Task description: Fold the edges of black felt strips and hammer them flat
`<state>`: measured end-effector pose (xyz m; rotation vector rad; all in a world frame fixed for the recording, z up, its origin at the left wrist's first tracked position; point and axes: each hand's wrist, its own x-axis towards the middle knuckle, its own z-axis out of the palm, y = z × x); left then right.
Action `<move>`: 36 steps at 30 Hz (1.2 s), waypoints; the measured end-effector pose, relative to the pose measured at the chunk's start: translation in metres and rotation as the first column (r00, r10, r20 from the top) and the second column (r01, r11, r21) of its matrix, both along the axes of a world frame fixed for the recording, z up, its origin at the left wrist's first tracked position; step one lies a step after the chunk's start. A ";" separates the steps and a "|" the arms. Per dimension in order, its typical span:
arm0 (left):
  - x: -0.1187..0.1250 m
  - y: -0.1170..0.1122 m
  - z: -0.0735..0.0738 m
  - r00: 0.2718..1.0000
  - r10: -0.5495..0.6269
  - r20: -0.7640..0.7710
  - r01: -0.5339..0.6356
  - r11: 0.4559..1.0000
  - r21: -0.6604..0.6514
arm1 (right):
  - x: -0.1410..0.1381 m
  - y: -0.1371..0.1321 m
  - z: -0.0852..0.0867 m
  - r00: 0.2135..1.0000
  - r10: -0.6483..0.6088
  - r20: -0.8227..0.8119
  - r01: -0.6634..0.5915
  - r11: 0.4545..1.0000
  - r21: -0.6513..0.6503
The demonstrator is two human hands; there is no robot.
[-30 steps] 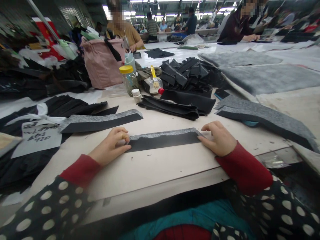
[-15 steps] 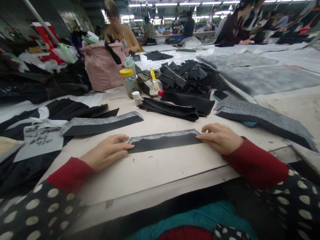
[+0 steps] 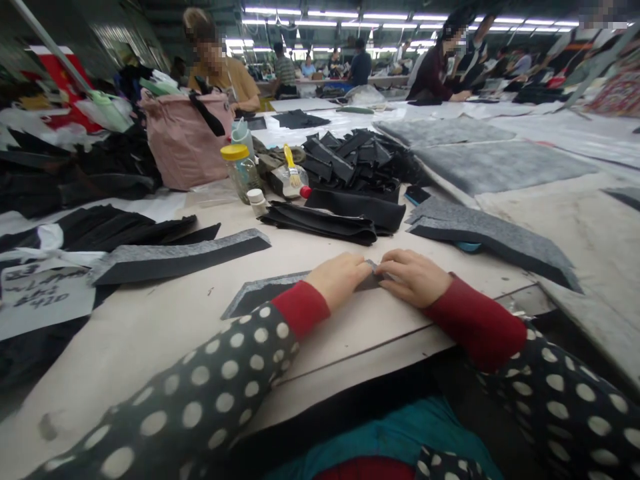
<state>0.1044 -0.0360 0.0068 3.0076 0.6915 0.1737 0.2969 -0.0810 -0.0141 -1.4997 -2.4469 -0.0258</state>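
Presently: grip closed, work held near the front edge

The black strip with a mottled grey felt facing lies near the front edge of the pale table, about midway along it. The left hand and right hand are pressed together over its right end. Their fingertips appear to pinch a raised fold, though the fingers hide the exact hold. Sound practice here is even pressure from both sides, with the grey edge kept in line across the fold. Against the earlier view, the hands no longer stand spread at opposite ends of a flat strip; they have closed up, and the polka-dot sleeve now lies across the near side. A second matching strip lies flat to the left.
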 end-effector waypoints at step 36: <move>0.009 0.000 -0.026 0.988 -0.041 0.151 0.050 0.997 -0.058 | -0.002 -0.004 -0.004 0.915 -0.286 -0.285 0.224 0.947 -0.231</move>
